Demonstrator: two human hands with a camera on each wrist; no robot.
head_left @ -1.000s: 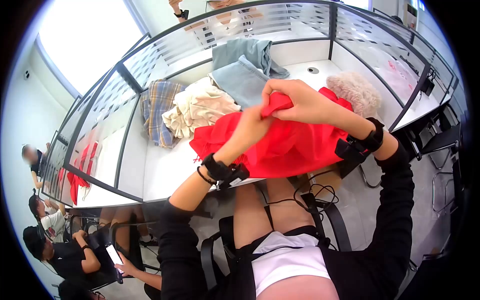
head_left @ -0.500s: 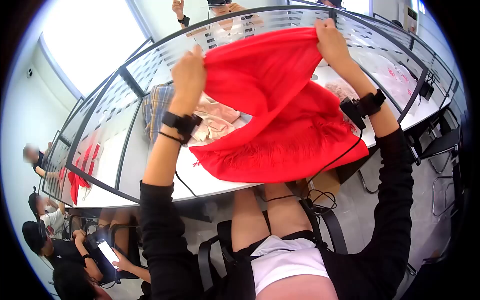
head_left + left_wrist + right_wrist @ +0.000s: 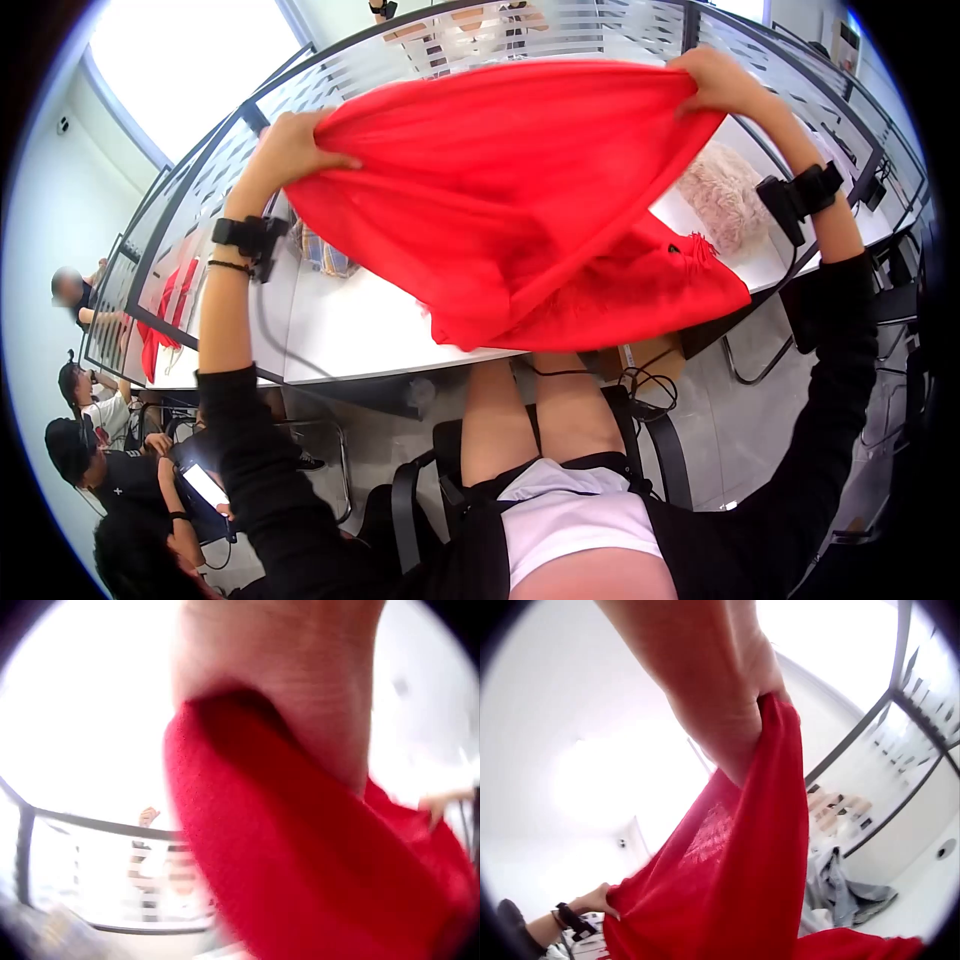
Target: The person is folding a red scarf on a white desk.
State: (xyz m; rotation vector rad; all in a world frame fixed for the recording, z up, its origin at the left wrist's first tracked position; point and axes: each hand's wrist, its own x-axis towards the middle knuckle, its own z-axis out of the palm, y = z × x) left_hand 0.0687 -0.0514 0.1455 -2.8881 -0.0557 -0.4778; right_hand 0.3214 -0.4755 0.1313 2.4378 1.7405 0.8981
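Note:
A red fringed scarf (image 3: 500,180) is stretched wide above the desk (image 3: 340,330) in the head view. My left hand (image 3: 290,152) grips its left upper edge, thumb lying over the cloth. At the opposite upper corner, my right hand (image 3: 722,82) holds the fabric, raised a little higher. The scarf's lower part, with fringe along its right side, drapes onto the desk's front. Seen from the left wrist, the red cloth (image 3: 277,847) hangs from under the palm. In the right wrist view the scarf falls in a long fold, and the fingertips are hidden by it.
A fluffy pale pink item (image 3: 722,195) lies right of the scarf. Plaid cloth (image 3: 325,250) shows at the left, and blue-grey denim (image 3: 847,889) lies behind. Framed partitions (image 3: 690,35) border the desk. People sit at the left (image 3: 130,480); cables (image 3: 650,390) hang below the front edge.
My hands first held bunched scarf close together, then lifted it and moved apart. Now they are wider still, left hand further left and right hand further right, the cloth spread between them.

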